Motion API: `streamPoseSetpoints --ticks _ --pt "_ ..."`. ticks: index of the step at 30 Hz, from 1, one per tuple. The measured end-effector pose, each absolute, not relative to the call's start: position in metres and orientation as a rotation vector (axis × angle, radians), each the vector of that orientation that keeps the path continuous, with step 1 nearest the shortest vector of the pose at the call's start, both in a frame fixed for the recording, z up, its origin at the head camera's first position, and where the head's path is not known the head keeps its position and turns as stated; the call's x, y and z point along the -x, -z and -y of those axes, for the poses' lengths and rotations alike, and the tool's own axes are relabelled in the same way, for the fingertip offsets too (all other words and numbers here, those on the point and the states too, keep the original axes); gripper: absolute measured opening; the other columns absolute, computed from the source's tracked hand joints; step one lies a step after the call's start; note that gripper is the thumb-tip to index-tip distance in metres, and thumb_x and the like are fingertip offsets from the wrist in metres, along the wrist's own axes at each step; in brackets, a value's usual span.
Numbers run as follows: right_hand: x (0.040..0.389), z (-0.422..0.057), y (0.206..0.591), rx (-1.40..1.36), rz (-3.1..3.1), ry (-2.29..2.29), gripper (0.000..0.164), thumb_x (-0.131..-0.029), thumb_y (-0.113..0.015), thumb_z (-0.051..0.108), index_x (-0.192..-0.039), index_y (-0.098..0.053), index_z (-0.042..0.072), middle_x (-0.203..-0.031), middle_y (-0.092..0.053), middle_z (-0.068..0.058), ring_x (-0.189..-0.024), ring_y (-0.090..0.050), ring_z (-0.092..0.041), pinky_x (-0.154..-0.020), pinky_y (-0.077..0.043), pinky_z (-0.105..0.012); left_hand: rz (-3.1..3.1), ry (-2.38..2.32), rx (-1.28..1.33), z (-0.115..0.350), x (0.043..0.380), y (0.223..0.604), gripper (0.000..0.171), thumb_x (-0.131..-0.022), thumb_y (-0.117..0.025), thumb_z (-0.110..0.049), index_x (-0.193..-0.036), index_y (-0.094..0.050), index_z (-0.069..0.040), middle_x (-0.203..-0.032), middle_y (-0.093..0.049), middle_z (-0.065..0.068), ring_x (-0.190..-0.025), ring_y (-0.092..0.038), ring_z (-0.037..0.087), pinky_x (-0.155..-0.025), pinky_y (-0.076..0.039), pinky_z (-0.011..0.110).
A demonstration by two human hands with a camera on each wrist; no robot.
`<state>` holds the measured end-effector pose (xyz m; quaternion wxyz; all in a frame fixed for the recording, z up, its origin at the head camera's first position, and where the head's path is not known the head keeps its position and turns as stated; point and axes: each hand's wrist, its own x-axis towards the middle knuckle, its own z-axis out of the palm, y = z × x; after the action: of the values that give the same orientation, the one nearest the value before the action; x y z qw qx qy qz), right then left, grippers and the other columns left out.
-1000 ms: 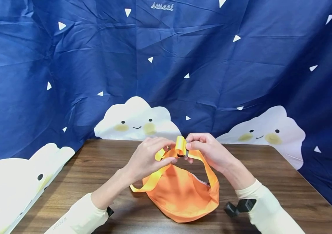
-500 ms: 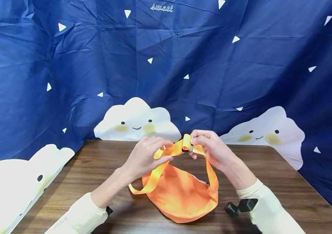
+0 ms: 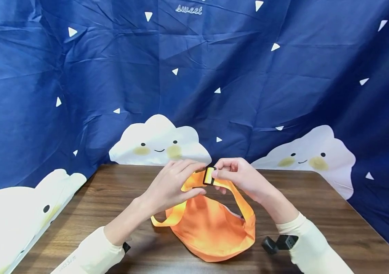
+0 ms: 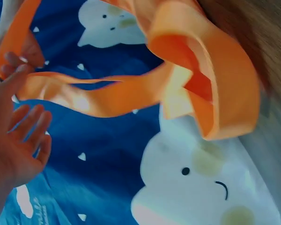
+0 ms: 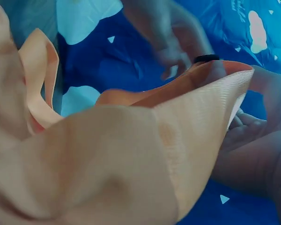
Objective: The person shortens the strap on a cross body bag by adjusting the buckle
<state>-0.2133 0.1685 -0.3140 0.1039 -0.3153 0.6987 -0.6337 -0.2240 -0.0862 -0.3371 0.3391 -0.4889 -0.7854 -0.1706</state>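
An orange cloth bag (image 3: pixel 215 236) rests on the table, its yellow-orange strap (image 3: pixel 242 201) raised in a loop above it. On the strap sits a black slider buckle (image 3: pixel 209 176), which the thumb and fingers of my right hand (image 3: pixel 244 177) pinch at its right side. My left hand (image 3: pixel 170 186) is just left of the buckle, thumb and fingers apart with the strap passing between them. In the left wrist view, the left fingers (image 4: pixel 33 133) are loosely spread below the strap (image 4: pixel 107 101). The bag's cloth (image 5: pixel 84 168) fills much of the right wrist view.
The brown wooden table (image 3: pixel 119 205) ends at a dark blue curtain (image 3: pixel 187 83) printed with clouds and triangles. Another loop of strap (image 3: pixel 167 220) hangs out to the bag's left. A black wrist camera (image 3: pixel 280 243) is strapped to the right sleeve.
The right hand first moves right and up with the buckle, then back left and down. The yellow strap fold standing out of the buckle now lies flat. The left hand stays nearly in place.
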Motion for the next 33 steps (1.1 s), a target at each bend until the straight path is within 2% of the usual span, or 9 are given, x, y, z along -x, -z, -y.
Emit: streamPoseSetpoints --ticks 5,12,17,21,25,28,33 --pt "0.214 -0.163 0.317 0.989 -2.093 1.738 0.019 -0.098 -0.069 0.014 -0.094 -0.064 -0.004 -0.074 -0.062 -0.023 -0.056 -0.057 -0.029 -0.058 -0.051 -0.032 1.963 0.431 1.309 0.081 0.213 0.333 0.057 -0.09 -0.079 -0.041 -0.135 -0.063 -0.009 -0.13 -0.063 0.002 -0.121 -0.056 0.018 -0.104 -0.038 0.038" --pt "0.214 -0.173 0.314 0.917 -2.104 1.644 0.021 -0.099 -0.066 0.016 -0.098 -0.068 -0.004 -0.072 -0.063 -0.018 -0.07 -0.061 -0.029 -0.061 -0.047 -0.026 1.985 0.413 1.282 0.083 0.212 0.332 0.055 -0.089 -0.08 -0.04 -0.132 -0.064 -0.01 -0.13 -0.063 0.002 -0.124 -0.055 0.019 -0.101 -0.039 0.037" --pt "0.214 -0.182 0.31 0.836 -2.139 1.626 0.022 -0.098 -0.067 0.018 -0.096 -0.071 -0.004 -0.065 -0.06 -0.016 -0.066 -0.059 -0.022 -0.057 -0.043 -0.024 1.983 0.431 1.275 0.084 0.212 0.328 0.056 -0.087 -0.082 -0.039 -0.131 -0.065 -0.009 -0.131 -0.063 0.001 -0.124 -0.055 0.019 -0.098 -0.039 0.036" --pt "0.212 -0.177 0.311 0.881 -2.134 1.605 0.025 -0.1 -0.066 0.018 -0.099 -0.07 -0.006 -0.065 -0.06 -0.016 -0.065 -0.059 -0.024 -0.059 -0.044 -0.024 1.975 0.43 1.302 0.082 0.209 0.329 0.055 -0.087 -0.082 -0.038 -0.13 -0.065 -0.009 -0.129 -0.064 0.002 -0.121 -0.056 0.02 -0.1 -0.039 0.037" --pt "0.21 -0.172 0.312 0.939 -2.107 1.602 0.024 -0.102 -0.063 0.019 -0.101 -0.07 -0.004 -0.07 -0.06 -0.023 -0.062 -0.056 -0.023 -0.056 -0.045 -0.024 1.971 0.423 1.293 0.081 0.206 0.329 0.054 -0.086 -0.082 -0.038 -0.129 -0.066 -0.009 -0.127 -0.065 0.001 -0.117 -0.058 0.019 -0.097 -0.041 0.038" --pt "0.21 -0.174 0.311 0.925 -2.107 1.618 0.024 -0.103 -0.062 0.021 -0.104 -0.071 -0.001 -0.074 -0.061 -0.024 -0.064 -0.057 -0.026 -0.058 -0.048 -0.026 1.962 0.425 1.273 0.082 0.206 0.328 0.053 -0.086 -0.082 -0.038 -0.128 -0.067 -0.01 -0.125 -0.067 0.0 -0.114 -0.059 0.018 -0.096 -0.042 0.038" --pt "0.211 -0.184 0.306 0.863 -2.189 1.568 0.024 -0.101 -0.065 0.023 -0.106 -0.072 0.001 -0.078 -0.066 -0.015 -0.077 -0.062 -0.028 -0.071 -0.051 -0.03 1.951 0.419 1.244 0.083 0.206 0.325 0.052 -0.084 -0.083 -0.039 -0.125 -0.068 -0.01 -0.123 -0.068 -0.001 -0.116 -0.059 0.017 -0.095 -0.042 0.038"
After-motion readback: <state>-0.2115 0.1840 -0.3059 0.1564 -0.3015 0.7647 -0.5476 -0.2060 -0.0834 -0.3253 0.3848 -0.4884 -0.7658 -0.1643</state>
